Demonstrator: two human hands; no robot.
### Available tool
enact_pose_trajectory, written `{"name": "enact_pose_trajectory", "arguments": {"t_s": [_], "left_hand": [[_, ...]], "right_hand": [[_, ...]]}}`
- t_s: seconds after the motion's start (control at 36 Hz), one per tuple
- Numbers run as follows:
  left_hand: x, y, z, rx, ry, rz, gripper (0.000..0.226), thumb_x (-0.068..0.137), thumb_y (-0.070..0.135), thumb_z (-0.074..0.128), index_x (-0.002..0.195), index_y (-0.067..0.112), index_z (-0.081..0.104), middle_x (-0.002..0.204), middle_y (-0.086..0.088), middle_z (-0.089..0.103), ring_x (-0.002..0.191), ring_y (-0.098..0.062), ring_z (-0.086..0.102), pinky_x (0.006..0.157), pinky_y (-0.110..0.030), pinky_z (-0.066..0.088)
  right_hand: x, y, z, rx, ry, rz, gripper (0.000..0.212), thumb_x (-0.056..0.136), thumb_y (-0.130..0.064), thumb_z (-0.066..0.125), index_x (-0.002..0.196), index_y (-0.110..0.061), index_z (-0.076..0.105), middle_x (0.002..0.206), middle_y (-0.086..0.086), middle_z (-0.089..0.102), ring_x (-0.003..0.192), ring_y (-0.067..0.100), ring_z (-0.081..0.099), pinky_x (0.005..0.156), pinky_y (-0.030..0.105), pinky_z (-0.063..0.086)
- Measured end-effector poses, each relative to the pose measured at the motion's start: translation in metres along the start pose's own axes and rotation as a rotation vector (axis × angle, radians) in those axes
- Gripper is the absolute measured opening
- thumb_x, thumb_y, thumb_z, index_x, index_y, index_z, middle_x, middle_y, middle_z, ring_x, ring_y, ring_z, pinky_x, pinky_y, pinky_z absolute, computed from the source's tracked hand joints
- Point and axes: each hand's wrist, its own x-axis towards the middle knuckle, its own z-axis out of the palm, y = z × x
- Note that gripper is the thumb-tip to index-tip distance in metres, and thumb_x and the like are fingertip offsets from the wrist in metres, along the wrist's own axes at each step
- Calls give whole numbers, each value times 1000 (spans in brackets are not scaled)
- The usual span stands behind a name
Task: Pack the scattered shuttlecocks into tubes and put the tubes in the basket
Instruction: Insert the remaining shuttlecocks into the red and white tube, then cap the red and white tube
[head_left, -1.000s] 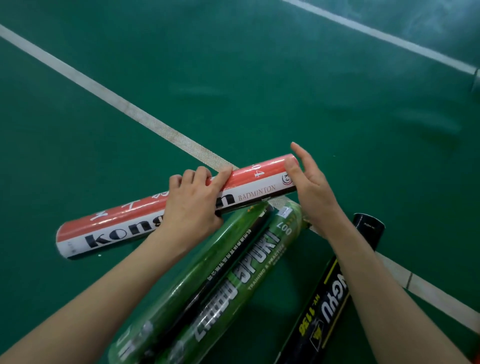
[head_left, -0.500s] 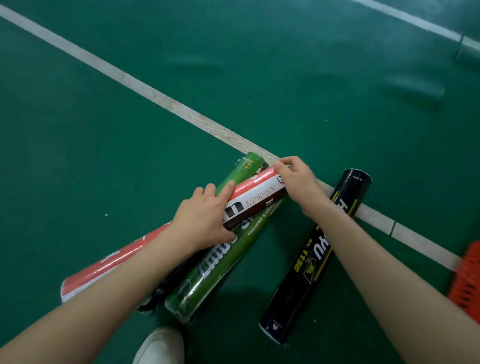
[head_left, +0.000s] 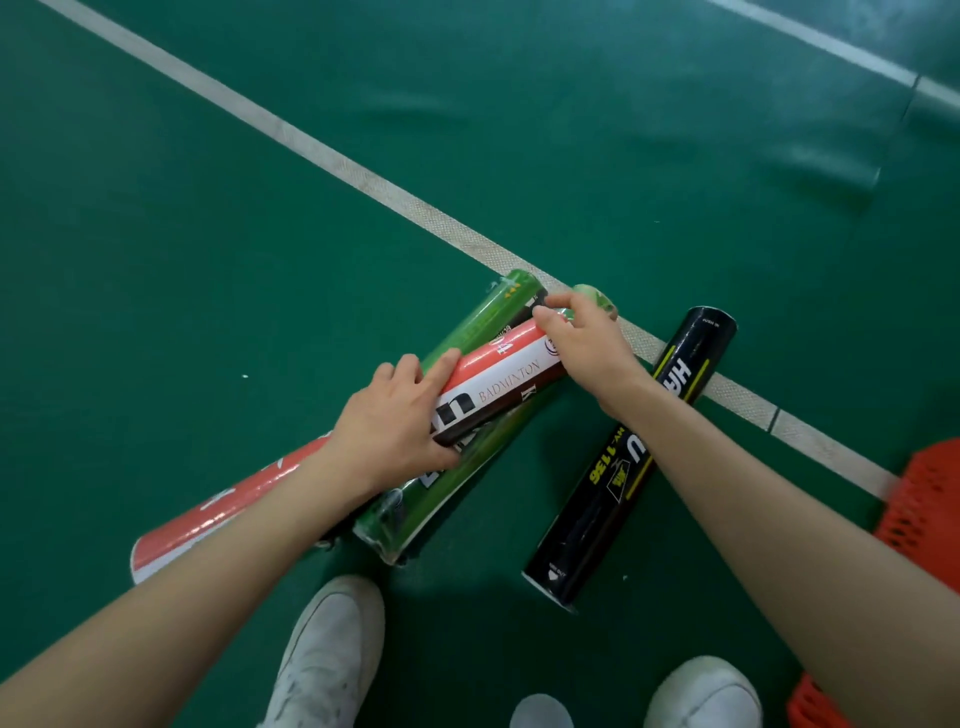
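A long red and white shuttlecock tube (head_left: 511, 371) lies slantwise on top of two green tubes (head_left: 485, 314) on the green court floor. My left hand (head_left: 395, 421) grips the red tube near its middle, fingers over the top and thumb below. At the tube's far end, my right hand (head_left: 587, 343) curls its fingers round the cap, next to the second green tube's end (head_left: 592, 293). A black tube (head_left: 623, 467) lies apart on the floor to the right, under my right forearm. No loose shuttlecocks are in view.
An orange mesh basket (head_left: 924, 499) shows at the right edge. A white court line (head_left: 363, 179) runs diagonally under the tubes. My white shoes (head_left: 332, 649) stand just below the tubes.
The red tube has been drawn over the green tubes and now rests on them. My right hand has gone from flat against the end to curled round it.
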Motion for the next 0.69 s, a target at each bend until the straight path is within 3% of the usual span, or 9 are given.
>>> {"name": "enact_pose_trajectory", "arguments": {"t_s": [0.08, 0.17, 0.22, 0.28, 0.39, 0.44, 0.53, 0.58, 0.69], "left_hand": [[-12, -3, -1, 28, 24, 19, 104, 69, 56, 67, 148, 33, 4, 112, 0, 37, 99, -17, 37, 75, -31, 44], [-28, -2, 2, 73, 12, 45, 105, 70, 58, 67, 148, 32, 2, 112, 0, 38, 98, -16, 37, 74, -30, 43], [-40, 2, 5, 83, -6, 54, 106, 69, 58, 67, 149, 31, 1, 115, -1, 38, 100, -17, 39, 77, -31, 46], [-51, 5, 6, 88, -25, 64, 107, 68, 58, 66, 149, 30, 1, 119, -2, 39, 105, -20, 40, 80, -34, 48], [-72, 7, 11, 126, -74, 97, 109, 68, 56, 67, 150, 29, 1, 124, -3, 39, 111, -21, 40, 82, -33, 46], [-82, 6, 14, 149, -102, 114, 109, 69, 54, 69, 150, 30, 0, 125, -3, 38, 112, -21, 40, 84, -33, 45], [-99, 4, 22, 201, -118, 138, 108, 71, 53, 68, 151, 29, -1, 125, -4, 38, 112, -21, 40, 86, -34, 46], [-109, 3, 27, 223, -113, 144, 108, 72, 52, 69, 151, 29, -2, 124, -4, 37, 110, -21, 40, 86, -35, 46], [-130, -1, 41, 213, -119, 160, 106, 72, 50, 69, 150, 30, 0, 122, -3, 38, 107, -21, 40, 77, -31, 44]], "right_hand": [[-13, 0, -1, 78, -85, 41, 42, 97, -38, 46, 137, -26, 40, 106, 2, 64, 87, 12, 64, 73, 27, 51], [-28, 9, -4, 39, -186, 103, 56, 98, -43, 43, 148, -27, 25, 133, 5, 54, 116, 18, 54, 97, 33, 42], [-39, 13, -7, -32, -205, 104, 59, 97, -46, 42, 149, -28, 21, 146, 6, 40, 129, 22, 41, 104, 38, 30], [-53, 13, -6, -102, -173, 73, 55, 97, -46, 43, 146, -27, 27, 140, 5, 44, 118, 20, 47, 96, 33, 35], [-86, 19, 3, -188, -98, 57, 40, 98, -41, 45, 133, -22, 40, 112, -2, 57, 81, 6, 55, 60, 21, 39], [-105, 26, 11, -236, -53, 54, 40, 98, -38, 46, 131, -18, 41, 114, 0, 54, 84, 8, 55, 63, 23, 41], [-134, 40, 23, -298, 81, -60, 42, 97, -32, 50, 131, -9, 40, 121, 6, 45, 102, 18, 50, 87, 33, 47], [-153, 49, 29, -288, 191, -202, 37, 96, -26, 52, 124, -5, 42, 110, 4, 42, 96, 15, 47, 82, 28, 46], [-193, 77, 36, -361, 291, -429, 19, 90, -10, 58, 98, 2, 46, 90, 4, 38, 78, 16, 38, 71, 18, 30]]}}
